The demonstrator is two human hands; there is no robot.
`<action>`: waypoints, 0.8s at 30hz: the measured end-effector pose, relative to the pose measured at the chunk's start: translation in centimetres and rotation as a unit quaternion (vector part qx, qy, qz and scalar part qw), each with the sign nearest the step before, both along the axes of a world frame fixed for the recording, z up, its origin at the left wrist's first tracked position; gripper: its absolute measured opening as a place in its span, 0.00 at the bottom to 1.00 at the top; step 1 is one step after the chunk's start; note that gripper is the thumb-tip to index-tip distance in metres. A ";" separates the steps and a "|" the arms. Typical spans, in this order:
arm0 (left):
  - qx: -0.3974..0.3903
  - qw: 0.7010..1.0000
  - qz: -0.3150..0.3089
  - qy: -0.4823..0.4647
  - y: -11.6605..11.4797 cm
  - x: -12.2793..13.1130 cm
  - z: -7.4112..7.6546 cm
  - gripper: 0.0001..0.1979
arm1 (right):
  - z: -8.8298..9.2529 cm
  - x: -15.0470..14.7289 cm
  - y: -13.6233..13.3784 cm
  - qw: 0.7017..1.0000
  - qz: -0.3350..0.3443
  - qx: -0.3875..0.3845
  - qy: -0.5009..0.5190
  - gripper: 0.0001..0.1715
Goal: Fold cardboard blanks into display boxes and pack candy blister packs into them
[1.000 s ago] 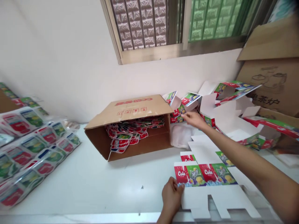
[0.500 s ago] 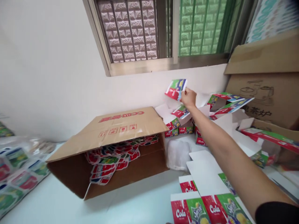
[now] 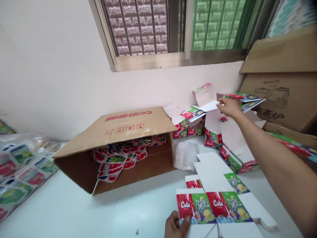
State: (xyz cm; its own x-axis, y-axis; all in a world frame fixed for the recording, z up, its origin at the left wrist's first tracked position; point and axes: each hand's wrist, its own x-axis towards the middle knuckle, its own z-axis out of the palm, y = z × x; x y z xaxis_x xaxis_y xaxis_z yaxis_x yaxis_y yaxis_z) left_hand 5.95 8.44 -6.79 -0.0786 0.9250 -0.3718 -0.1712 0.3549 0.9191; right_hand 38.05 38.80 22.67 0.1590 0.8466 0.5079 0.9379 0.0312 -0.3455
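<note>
My right hand [image 3: 229, 106] reaches far over the table and pinches the white flap of a half-folded printed carton [image 3: 205, 96] atop a heap of folded cartons [image 3: 218, 132] by the wall. My left hand [image 3: 176, 225] is at the bottom edge, with the fingers closed on the left end of a flat Cola and Sprite carton blank [image 3: 214, 206]. More flat blanks [image 3: 213, 170] lie under and behind it.
A brown cardboard box [image 3: 123, 132] lies on its side mid-table, with several printed cutouts [image 3: 119, 158] spilling from it. Plastic-wrapped printed packs [image 3: 22, 172] sit at the left. Big cardboard boxes [image 3: 279, 92] stand at the right under a window.
My right hand lifted a carton from the pile, raised it against the wall, then swung it right and down onto the heap. The view tilted up, then back down.
</note>
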 end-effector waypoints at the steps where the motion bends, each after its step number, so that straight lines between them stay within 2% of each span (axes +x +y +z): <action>1: 0.016 0.999 -0.009 -0.028 0.0 0.2 0.6 0.28 | -0.7 -0.2 -1.4 1.000 0.019 -0.007 0.014 0.21; 3: 0.039 0.997 -0.033 -0.066 -0.2 0.4 2.2 0.27 | -2.8 -1.1 -5.0 0.997 0.060 -0.029 0.036 0.21; 5: 0.037 0.996 -0.046 -0.068 -0.5 0.3 4.0 0.24 | -5.8 -2.5 -9.4 0.989 0.116 -0.071 0.056 0.21; 8: 0.042 0.995 -0.003 -0.086 -0.9 -0.1 6.2 0.21 | -11.2 -5.1 -16.9 0.948 0.254 -0.169 0.094 0.23; 10: 0.036 0.994 0.019 -0.103 -1.1 -0.5 7.0 0.20 | -14.5 -6.7 -21.8 0.916 0.319 -0.225 0.095 0.25; 13: 0.032 0.990 0.053 -0.130 -1.3 -1.4 7.8 0.22 | -18.0 -8.2 -27.2 0.902 0.346 -0.246 0.072 0.30; 16: 0.026 0.984 0.077 -0.156 -1.9 -2.7 9.0 0.23 | -19.5 -9.6 -29.8 0.906 0.348 -0.235 0.049 0.37; 19: 0.018 0.979 0.064 -0.192 -2.6 -3.9 10.8 0.24 | -19.3 -12.1 -30.3 0.905 0.366 -0.216 0.024 0.47; 22: 0.037 0.973 -0.005 -0.227 -3.8 -4.9 12.8 0.28 | -18.2 -15.4 -29.9 0.882 0.422 -0.209 0.008 0.55; 24: 0.083 0.968 -0.062 -0.230 -4.8 -5.6 13.9 0.37 | -17.7 -17.5 -29.6 0.866 0.459 -0.195 0.016 0.56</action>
State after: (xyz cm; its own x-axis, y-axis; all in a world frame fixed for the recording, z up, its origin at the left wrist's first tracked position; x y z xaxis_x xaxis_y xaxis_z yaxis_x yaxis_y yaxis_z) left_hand 0.37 3.62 7.14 0.1759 0.9667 -0.1858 -0.5414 0.2527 0.8019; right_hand 20.55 9.22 5.01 -0.6642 0.7299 0.1616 0.5692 0.6340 -0.5235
